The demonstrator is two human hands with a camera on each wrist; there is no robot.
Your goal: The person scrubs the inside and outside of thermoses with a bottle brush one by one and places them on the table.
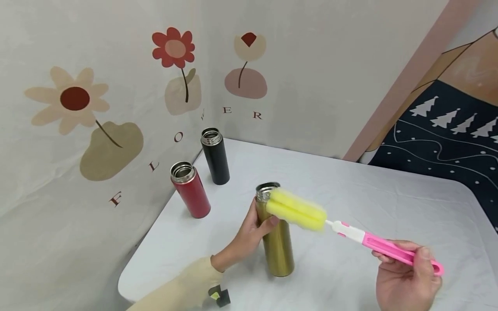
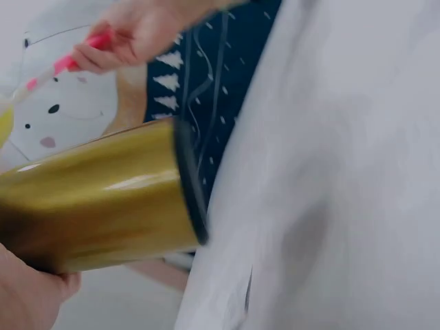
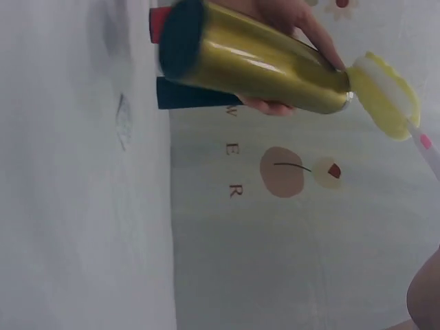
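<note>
A gold thermos bottle point(image 1: 278, 246) with an uncapped steel mouth is gripped near its top by my left hand point(image 1: 249, 231), thumb across the front. The left wrist view shows its dark base rim close over the white cloth, the bottle point(image 2: 103, 192) seen sideways. My right hand point(image 1: 406, 274) holds a bottle brush by its pink handle point(image 1: 389, 249). The brush's yellow sponge head point(image 1: 297, 209) overlaps the bottle's mouth in the head view. In the right wrist view the sponge head point(image 3: 385, 96) is just beyond the mouth, outside the bottle.
A red bottle point(image 1: 193, 194) and a black bottle point(image 1: 216, 160), both uncapped, stand upright at the table's left. White cloth covers the table point(image 1: 369, 198). Behind it hangs a pale backdrop point(image 1: 307, 82) with flowers, and a dark printed cloth point(image 1: 447, 134) is at the right.
</note>
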